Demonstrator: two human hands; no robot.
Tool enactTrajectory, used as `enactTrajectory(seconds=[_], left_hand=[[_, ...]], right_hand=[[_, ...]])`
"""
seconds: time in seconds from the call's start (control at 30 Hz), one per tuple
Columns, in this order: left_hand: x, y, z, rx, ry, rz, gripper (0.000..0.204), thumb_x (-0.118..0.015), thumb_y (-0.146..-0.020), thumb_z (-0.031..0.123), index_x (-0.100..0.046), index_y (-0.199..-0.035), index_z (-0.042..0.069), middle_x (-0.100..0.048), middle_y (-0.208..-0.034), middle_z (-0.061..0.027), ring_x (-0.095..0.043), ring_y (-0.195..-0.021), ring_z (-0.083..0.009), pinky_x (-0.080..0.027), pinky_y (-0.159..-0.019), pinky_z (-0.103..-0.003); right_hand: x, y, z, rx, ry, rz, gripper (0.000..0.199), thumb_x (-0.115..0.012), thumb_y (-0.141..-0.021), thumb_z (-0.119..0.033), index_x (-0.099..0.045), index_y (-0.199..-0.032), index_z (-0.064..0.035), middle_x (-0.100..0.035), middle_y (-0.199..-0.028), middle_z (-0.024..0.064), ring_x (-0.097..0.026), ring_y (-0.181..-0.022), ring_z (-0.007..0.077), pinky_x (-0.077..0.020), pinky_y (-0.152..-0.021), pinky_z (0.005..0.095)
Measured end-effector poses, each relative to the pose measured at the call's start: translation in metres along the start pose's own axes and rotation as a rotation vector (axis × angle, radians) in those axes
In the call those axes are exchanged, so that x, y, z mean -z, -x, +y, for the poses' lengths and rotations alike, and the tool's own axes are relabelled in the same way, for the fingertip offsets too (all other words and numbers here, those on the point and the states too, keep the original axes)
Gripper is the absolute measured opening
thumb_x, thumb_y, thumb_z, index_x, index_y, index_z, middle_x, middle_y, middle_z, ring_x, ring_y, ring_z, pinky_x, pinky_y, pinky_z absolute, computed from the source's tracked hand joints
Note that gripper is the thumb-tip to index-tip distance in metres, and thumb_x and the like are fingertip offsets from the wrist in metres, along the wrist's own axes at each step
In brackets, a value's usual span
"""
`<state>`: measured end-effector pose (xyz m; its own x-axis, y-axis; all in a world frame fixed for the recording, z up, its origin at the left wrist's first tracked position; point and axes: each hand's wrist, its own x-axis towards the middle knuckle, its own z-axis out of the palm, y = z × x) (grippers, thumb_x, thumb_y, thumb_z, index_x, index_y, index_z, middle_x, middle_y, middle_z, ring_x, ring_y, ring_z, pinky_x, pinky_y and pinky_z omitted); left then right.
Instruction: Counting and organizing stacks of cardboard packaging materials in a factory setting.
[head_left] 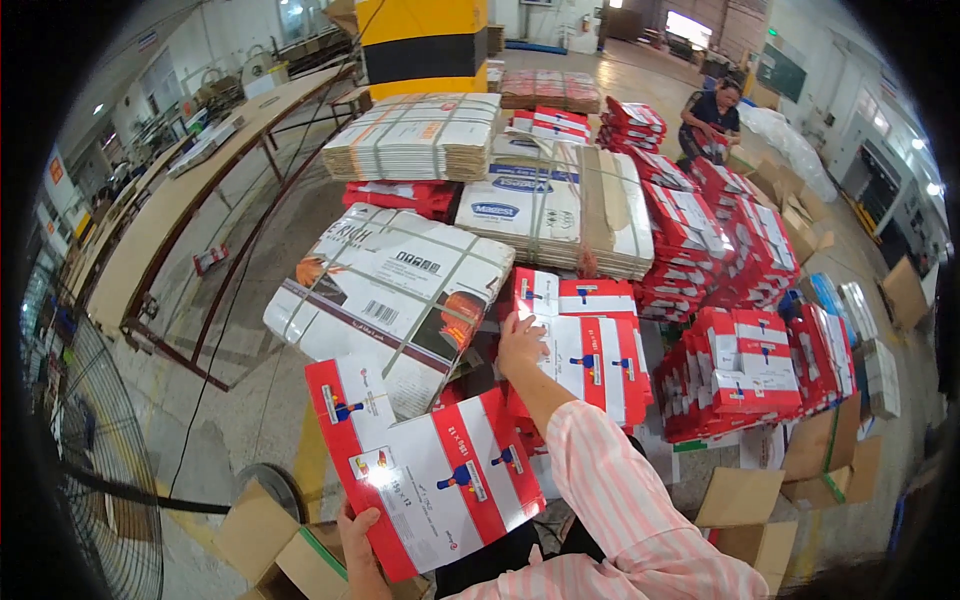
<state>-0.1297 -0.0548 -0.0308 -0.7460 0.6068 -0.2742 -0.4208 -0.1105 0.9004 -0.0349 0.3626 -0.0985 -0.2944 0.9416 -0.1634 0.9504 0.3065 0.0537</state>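
- Head view, clock directions taken from its middle: a flat red-and-white carton blank [430, 500] lies between six and seven o'clock, lifted over the person's lap.
- Its long axis slants from eleven toward five o'clock; a broad red strip follows that line along the left border. A narrow printed tab points toward eleven, and a notch beside it faces twelve. The printed panel faces up, with glare on it.
- The left hand [362, 550] grasps the blank's border near seven o'clock, thumb on top; the other fingers are hidden underneath.
- The right hand [525, 348] rests, fingers bent, on the left part of a stack of red-and-white carton blanks [595, 375] at four o'clock. Whether these fingers pinch a sheet, I cannot tell.
- Edges: the held blank's right border comes near that stack's lower left corner. Beyond the notch, toward ten o'clock, sits a strapped bundle of white printed cardboard [375, 270], its near corner just beside the blank.
- An open brown box [250, 530] stands at seven o'clock, near the left hand; a fan guard [100, 480] rises at eight.
- Room: grey floor [245, 420] stretches toward eight and nine o'clock, between the bundle and a long table [160, 240]. At three to four, another red-and-white stack [735, 375] stands beyond the right sleeve [610, 470].
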Motion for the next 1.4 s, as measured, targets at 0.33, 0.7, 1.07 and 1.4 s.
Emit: enactTrajectory(seconds=[0.33,0.7,1.07,1.4], left_hand=[[0.003,-0.006,0.012,-0.003,0.056,0.000,0.061,-0.073,-0.066,0.009,-0.054,-0.122,-0.005,-0.066,-0.104,-0.0123,-0.065,-0.088,-0.0222,-0.054,-0.080,-0.033],[-0.028,-0.026,0.023,0.020,-0.126,-0.160,0.067,-0.076,-0.063,0.012,-0.053,-0.124,-0.004,-0.064,-0.109,-0.0126,-0.063,-0.095,-0.0222,-0.050,-0.087,-0.034],[-0.127,0.002,-0.002,-0.012,-0.199,-0.370,0.052,-0.076,-0.076,0.009,-0.051,-0.120,-0.005,-0.063,-0.112,-0.0138,-0.062,-0.100,-0.0209,-0.050,-0.089,-0.034],[-0.165,0.075,-0.037,-0.236,-0.694,-0.528,0.061,-0.078,-0.075,0.025,-0.050,-0.122,-0.003,-0.066,-0.107,-0.0214,-0.065,-0.099,-0.0318,-0.050,-0.088,-0.039]], right_hand=[[0.029,0.008,0.001,-0.001,-0.111,-0.015,0.098,-0.072,-0.078,-0.032,-0.014,-0.154,-0.0136,-0.022,-0.151,0.0281,-0.039,-0.126,0.0552,-0.0504,-0.075,0.0684],[0.122,0.052,0.149,0.372,-0.610,0.241,0.099,-0.073,-0.068,-0.019,-0.020,-0.150,-0.0057,-0.052,-0.125,0.0334,-0.055,-0.114,0.0445,-0.0464,-0.096,0.0464],[0.216,0.267,0.243,0.269,-1.151,0.424,0.083,-0.059,-0.069,-0.001,-0.031,-0.147,0.0029,-0.045,-0.143,0.0207,-0.041,-0.135,0.0237,-0.0313,-0.111,0.0329],[0.101,0.362,0.216,0.243,-1.237,0.382,0.087,-0.061,-0.067,0.001,-0.028,-0.148,0.0040,-0.044,-0.143,0.0234,-0.043,-0.135,0.0288,-0.0312,-0.111,0.0358]])
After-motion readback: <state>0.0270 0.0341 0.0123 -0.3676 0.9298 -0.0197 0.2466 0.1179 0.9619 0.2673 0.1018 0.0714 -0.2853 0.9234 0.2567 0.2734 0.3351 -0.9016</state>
